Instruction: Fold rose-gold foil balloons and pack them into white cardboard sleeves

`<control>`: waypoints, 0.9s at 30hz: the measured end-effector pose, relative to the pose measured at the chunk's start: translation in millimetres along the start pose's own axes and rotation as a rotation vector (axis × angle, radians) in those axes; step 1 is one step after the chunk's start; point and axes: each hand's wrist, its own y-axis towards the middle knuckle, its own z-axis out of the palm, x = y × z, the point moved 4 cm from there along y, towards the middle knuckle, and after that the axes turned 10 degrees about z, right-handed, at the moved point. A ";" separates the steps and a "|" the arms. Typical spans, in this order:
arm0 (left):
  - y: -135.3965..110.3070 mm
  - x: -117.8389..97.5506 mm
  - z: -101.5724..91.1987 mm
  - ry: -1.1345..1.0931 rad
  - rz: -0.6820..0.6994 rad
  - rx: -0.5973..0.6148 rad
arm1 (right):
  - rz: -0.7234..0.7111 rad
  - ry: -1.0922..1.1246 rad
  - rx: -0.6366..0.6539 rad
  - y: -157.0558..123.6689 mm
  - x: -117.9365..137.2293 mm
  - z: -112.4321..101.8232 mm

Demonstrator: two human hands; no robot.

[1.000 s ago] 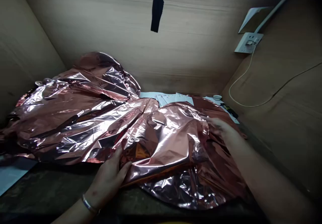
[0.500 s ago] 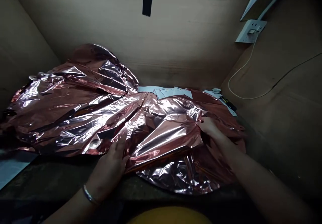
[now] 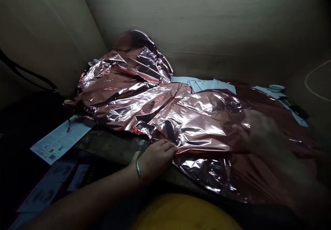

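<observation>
Crumpled, shiny pink foil (image 3: 207, 119) spreads across the worktop; its rounded, seamed edges look like those of flat foil balloons. My left hand (image 3: 159, 157), with a bracelet at the wrist, is at the front edge of the foil, fingers curled over it and pinching it. My right hand (image 3: 258, 130) is over the right part of the foil, smeared by motion, so its fingers cannot be made out. The heaped part of the foil (image 3: 121, 71) rises at the left against the wall.
Printed papers (image 3: 209, 85) lie behind the foil, and a small white dish (image 3: 276, 87) sits near a dark tool (image 3: 297, 109). A printed card (image 3: 62, 138) is at the left on the worktop edge (image 3: 111, 144). Something yellow and rounded (image 3: 183, 212) is nearest me.
The view has swung left, bringing the printed card into fuller sight. My left hand has shifted along the front edge of the foil and now curls on it. The right hand has become blurred.
</observation>
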 end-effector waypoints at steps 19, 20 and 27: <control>-44.3 -14.2 -38.8 -0.724 -0.776 -0.102 | -0.334 0.201 0.159 -98.6 8.9 8.3; -49.5 -24.9 -33.7 -0.774 -0.816 -0.136 | -0.353 0.203 0.147 -101.2 15.0 5.3; -41.4 -44.7 0.5 -1.275 -1.025 -0.426 | -0.648 0.245 0.034 -118.3 68.0 -6.3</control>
